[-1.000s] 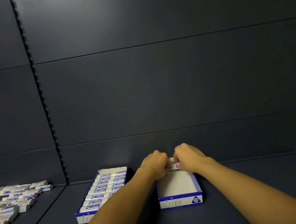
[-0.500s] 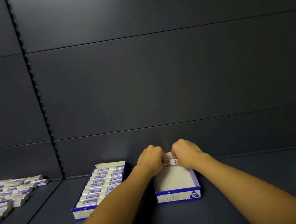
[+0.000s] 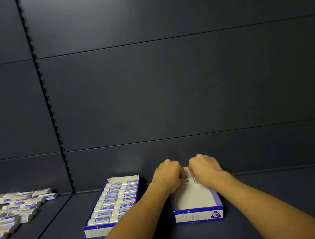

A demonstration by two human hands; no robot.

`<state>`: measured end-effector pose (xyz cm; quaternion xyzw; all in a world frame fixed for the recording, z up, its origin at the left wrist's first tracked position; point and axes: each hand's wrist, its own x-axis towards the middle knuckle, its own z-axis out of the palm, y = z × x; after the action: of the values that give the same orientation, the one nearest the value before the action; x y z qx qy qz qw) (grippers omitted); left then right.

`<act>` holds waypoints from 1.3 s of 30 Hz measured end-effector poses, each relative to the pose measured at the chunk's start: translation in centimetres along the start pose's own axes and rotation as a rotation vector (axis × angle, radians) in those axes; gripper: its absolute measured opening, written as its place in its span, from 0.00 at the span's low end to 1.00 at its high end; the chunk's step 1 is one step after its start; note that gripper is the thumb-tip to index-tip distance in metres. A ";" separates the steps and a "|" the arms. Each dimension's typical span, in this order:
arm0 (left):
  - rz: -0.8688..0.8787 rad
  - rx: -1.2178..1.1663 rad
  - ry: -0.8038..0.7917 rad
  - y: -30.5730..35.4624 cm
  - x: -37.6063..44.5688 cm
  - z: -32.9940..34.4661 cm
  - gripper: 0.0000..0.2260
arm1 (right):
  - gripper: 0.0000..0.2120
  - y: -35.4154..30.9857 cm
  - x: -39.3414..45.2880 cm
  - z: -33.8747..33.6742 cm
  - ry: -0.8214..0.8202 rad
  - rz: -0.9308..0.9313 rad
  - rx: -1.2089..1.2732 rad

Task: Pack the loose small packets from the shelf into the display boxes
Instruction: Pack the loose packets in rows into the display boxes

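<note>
Meanwhile both hands, left hand (image 3: 168, 174) and right hand (image 3: 203, 168), grip one packet (image 3: 188, 180) beside the full box (image 3: 112, 205).

You are standing at a shop's retail shelving bay: dark metal back panels (image 3: 188, 83) and slotted uprights (image 3: 46, 99) are rising behind the shelf (image 3: 287, 191), printed display boxes (image 3: 198, 215) are sitting on it, and loose small packets (image 3: 17, 205) are lying scattered at left.

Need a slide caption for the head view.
Both hands set small white-blue packets at the back of a near-empty blue-white display box.
</note>
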<state>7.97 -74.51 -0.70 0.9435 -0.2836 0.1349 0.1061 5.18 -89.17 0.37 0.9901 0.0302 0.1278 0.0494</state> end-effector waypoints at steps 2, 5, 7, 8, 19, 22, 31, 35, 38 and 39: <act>-0.008 -0.022 0.001 -0.1 0.0 0.1 0.09 | 0.07 0.0 -0.2 0.4 0.009 0.023 0.018; -0.024 -0.057 0.008 0.0 0.0 0.1 0.09 | 0.08 0.0 -0.5 0.8 0.027 0.063 0.069; -0.043 -0.072 0.008 0.1 0.0 0.1 0.09 | 0.09 -0.2 -0.6 0.8 0.031 0.086 0.085; -0.048 -0.075 0.005 0.1 -0.1 0.1 0.09 | 0.09 -0.3 -0.7 0.7 0.032 0.095 0.085; -0.014 0.207 -0.054 1.6 -0.3 -1.6 0.11 | 0.11 0.1 -1.8 -2.2 -0.127 -0.007 0.040; 0.001 0.158 -0.043 1.5 -0.5 -2.8 0.10 | 0.15 0.5 -2.3 -3.3 -0.148 -0.037 0.108; -0.081 0.037 -0.039 -3.3 -3.8 -6.3 0.09 | 0.18 0.3 -4.9 -5.4 -0.088 0.079 0.251; -0.066 -0.026 -0.063 -4.7 -5.9 -7.7 0.10 | 0.20 -1.5 -6.0 -6.2 -0.068 0.118 0.219; -0.051 -0.002 -0.084 -4.5 -8.2 -8.7 0.11 | 0.21 -3.1 -7.4 -7.0 -0.080 0.121 0.186; -0.047 0.016 -0.089 -4.4 -9.0 -9.1 0.11 | 0.20 -3.5 -7.8 -7.3 -0.078 0.119 0.186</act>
<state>1.44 -63.89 4.54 0.9557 -0.2648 0.0924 0.0890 -4.39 -85.57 5.07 0.9947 -0.0186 0.0884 -0.0493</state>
